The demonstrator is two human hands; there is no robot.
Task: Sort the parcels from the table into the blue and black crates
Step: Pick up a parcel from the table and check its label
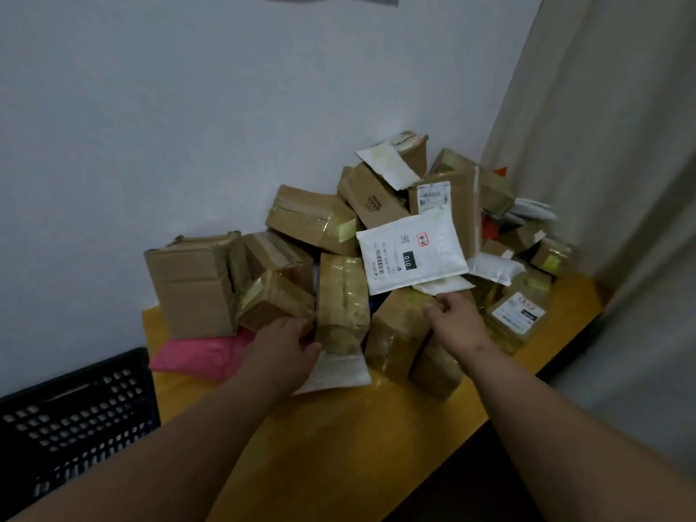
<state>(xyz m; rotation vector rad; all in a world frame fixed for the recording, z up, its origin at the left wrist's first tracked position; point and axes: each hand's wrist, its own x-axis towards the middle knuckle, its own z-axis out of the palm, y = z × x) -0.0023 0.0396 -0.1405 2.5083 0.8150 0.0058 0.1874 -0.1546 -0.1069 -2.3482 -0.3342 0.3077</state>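
Note:
A heap of several taped cardboard boxes and white mailers covers the yellow table point(339, 438). My left hand point(280, 346) reaches into the left front of the heap, fingers between a small taped box point(271, 299) and a tall taped box point(341, 299); its fingertips are hidden. My right hand point(457, 322) pinches the lower edge of a white mailer point(446, 285) that lies under a bigger white labelled mailer point(408, 248), above a brown box point(395, 333). The black crate point(75, 412) stands at the lower left beside the table. No blue crate is in view.
A pink bag point(199, 354) lies at the table's left front under a large box point(192, 288). A flat white mailer point(339, 373) lies at the heap's front. The white wall point(188, 126) backs the pile, and a curtain point(621, 145) hangs on the right.

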